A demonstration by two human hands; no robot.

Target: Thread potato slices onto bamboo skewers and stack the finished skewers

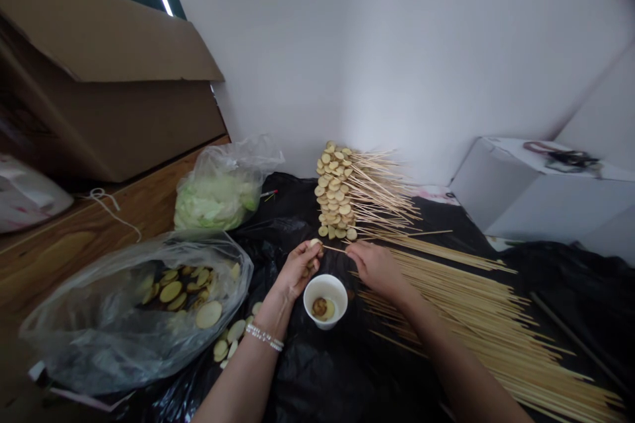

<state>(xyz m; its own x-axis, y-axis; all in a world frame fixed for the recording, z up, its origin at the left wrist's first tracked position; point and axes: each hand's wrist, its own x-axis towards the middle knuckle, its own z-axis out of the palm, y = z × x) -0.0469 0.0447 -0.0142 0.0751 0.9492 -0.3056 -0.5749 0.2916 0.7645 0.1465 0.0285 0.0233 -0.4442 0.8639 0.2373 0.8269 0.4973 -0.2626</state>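
My left hand [300, 268] is closed on a few round potato slices [316, 244] just above a white paper cup [325, 281]. To its right, my right hand [374, 268] pinches a thin wooden skewer [336, 249], whose far end meets the slices. Inside the cup lie a pale slice and a brown piece. Behind my hands, skewers loaded with slices [335, 192] are stacked, their bare sticks pointing right. Many bare skewers [461, 310] are spread beneath and beyond my right forearm.
An open clear bag of slices [109, 317] lies at left, with loose slices [235, 332] beside it. Behind it are a bag of shredded greens [213, 198] and a large cardboard box [124, 119]. A white box [520, 192] stands at right. Black plastic [337, 377] covers the work surface.
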